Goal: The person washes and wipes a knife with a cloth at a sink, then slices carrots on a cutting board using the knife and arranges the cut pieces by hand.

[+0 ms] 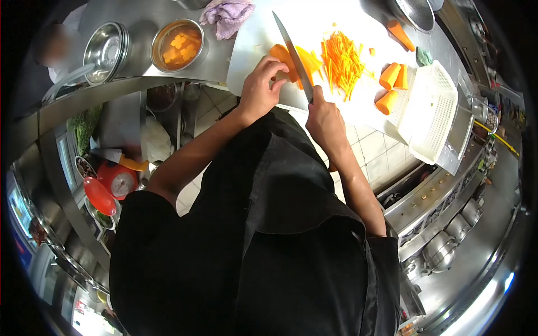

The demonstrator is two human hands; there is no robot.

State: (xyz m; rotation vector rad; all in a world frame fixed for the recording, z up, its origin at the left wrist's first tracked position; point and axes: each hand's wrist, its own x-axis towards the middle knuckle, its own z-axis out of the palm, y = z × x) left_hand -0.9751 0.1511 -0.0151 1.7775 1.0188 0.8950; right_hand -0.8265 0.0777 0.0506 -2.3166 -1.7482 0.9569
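Observation:
My right hand (325,120) is wrapped round the handle of a long knife (293,55), whose blade points up and to the left. The blade lies over orange carrot slices (307,63) on the white cutting board (246,53). Bent fingers of my left hand (264,87) are at the near left edge of a carrot piece (283,54), thumb apart from the fingers. Right of the knife is a heap of thin carrot strips (343,64). Thick carrot chunks (389,77) lie further right on the board.
A steel bowl (177,46) holds carrot shapes in liquid, beside stacked steel bowls (105,53). A purple cloth (227,17) lies behind the board. White perforated baskets (431,106) stand at the right. Part of another person (56,47) shows at upper left.

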